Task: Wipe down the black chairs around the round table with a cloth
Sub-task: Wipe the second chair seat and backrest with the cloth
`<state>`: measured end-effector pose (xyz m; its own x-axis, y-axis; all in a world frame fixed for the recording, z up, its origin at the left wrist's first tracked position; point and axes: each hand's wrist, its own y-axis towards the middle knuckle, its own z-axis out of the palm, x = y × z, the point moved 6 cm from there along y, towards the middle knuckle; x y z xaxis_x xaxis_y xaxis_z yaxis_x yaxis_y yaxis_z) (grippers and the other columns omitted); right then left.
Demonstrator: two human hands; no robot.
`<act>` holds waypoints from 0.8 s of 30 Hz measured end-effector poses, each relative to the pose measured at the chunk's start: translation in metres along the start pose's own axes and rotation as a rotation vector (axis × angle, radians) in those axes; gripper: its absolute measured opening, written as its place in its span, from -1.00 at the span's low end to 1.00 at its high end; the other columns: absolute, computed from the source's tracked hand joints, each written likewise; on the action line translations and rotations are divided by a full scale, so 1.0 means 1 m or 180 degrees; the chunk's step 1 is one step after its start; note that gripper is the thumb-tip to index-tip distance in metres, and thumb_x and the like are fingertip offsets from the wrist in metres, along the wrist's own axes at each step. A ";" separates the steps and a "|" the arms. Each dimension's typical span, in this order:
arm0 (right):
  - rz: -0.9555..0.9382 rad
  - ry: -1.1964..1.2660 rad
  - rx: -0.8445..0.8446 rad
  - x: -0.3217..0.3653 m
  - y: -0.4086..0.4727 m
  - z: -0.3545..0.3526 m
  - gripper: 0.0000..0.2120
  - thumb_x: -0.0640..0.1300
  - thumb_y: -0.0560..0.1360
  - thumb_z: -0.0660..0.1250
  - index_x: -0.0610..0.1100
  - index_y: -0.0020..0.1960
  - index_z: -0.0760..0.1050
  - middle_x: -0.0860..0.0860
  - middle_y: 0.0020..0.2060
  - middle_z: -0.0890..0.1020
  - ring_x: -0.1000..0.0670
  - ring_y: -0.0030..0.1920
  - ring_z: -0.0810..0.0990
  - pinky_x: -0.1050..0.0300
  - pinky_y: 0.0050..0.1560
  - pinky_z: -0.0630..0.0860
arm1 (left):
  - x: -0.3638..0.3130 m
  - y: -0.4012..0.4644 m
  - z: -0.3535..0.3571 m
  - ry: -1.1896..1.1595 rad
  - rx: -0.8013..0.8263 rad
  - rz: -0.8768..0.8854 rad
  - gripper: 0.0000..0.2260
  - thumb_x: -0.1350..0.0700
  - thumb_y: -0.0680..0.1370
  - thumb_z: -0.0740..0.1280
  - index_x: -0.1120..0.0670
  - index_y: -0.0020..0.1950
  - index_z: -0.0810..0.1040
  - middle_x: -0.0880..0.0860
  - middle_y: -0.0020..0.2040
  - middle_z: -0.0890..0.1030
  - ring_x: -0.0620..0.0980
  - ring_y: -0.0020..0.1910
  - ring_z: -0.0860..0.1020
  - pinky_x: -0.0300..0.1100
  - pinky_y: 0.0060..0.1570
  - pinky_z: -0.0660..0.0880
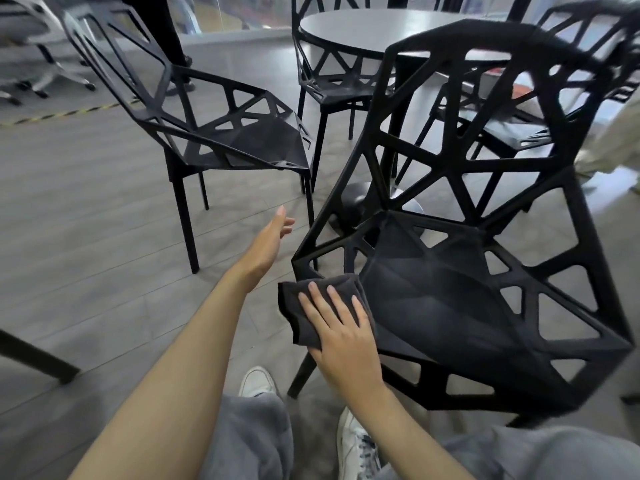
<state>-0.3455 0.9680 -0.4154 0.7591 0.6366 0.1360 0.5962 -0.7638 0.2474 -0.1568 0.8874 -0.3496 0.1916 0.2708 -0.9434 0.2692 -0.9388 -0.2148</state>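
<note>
A black lattice chair (485,278) stands right in front of me, its back toward the round table (374,27). My right hand (343,327) lies flat with straight fingers on a folded dark grey cloth (311,306), pressing it on the seat's front left corner. My left hand (270,240) hovers open in the air to the left of that chair, touching nothing. A second black chair (214,133) stands to the left, a third (332,81) at the table's far side, and a fourth (540,126) to the right behind the near chair's back.
The table's pedestal base (353,206) sits on the grey plank floor behind the near chair. White office chairs (45,64) stand at the far left beyond yellow-black floor tape (59,114). A dark bar (34,355) juts in at lower left. My shoes (356,445) are below.
</note>
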 end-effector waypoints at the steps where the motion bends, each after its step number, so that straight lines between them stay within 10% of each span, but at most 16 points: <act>1: 0.0043 0.0042 -0.0028 0.003 0.005 -0.001 -0.33 0.19 0.60 0.14 0.08 0.66 0.09 0.08 0.64 0.19 -0.04 0.62 0.18 -0.21 0.56 0.21 | 0.002 -0.003 -0.001 0.0017 -0.0007 -0.0006 -0.41 -0.32 0.71 -0.08 -0.01 0.50 0.46 0.02 0.47 0.48 -0.03 0.50 0.37 -0.02 0.49 0.20; 10: 0.0315 0.0298 -0.0018 0.020 0.057 0.003 -0.30 0.17 0.62 0.12 0.04 0.68 -0.03 0.04 0.67 0.01 -0.07 0.66 0.01 -0.20 0.61 0.06 | 0.005 -0.018 -0.004 0.0030 -0.0140 0.0131 -0.42 -0.27 0.73 -0.07 0.04 0.57 0.39 -0.03 0.46 0.46 -0.11 0.40 0.38 -0.17 0.32 0.22; 19: -0.0125 -0.0168 0.0260 -0.033 -0.018 -0.015 -0.35 0.20 0.53 0.15 0.09 0.60 0.28 0.10 0.58 0.33 -0.04 0.56 0.31 -0.15 0.57 0.20 | -0.015 -0.018 0.044 0.0990 -0.0097 0.0728 -0.71 -0.17 0.74 0.13 -0.03 0.31 0.48 -0.11 0.29 0.49 -0.24 0.20 0.47 -0.06 0.40 0.38; 24: 0.0183 -0.0337 0.0423 -0.084 -0.077 -0.043 -0.31 0.23 0.49 0.19 0.15 0.60 0.25 0.14 0.58 0.32 0.00 0.56 0.31 -0.12 0.58 0.13 | -0.002 -0.021 0.053 0.1124 -0.0190 0.0500 -0.28 -0.37 0.65 0.13 0.02 0.69 0.15 0.07 0.69 0.15 0.05 0.68 0.09 0.17 0.63 0.12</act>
<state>-0.4660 0.9778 -0.4049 0.8120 0.5821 0.0428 0.5750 -0.8104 0.1122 -0.2131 0.8952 -0.3568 0.5450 0.1912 -0.8164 0.2633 -0.9634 -0.0498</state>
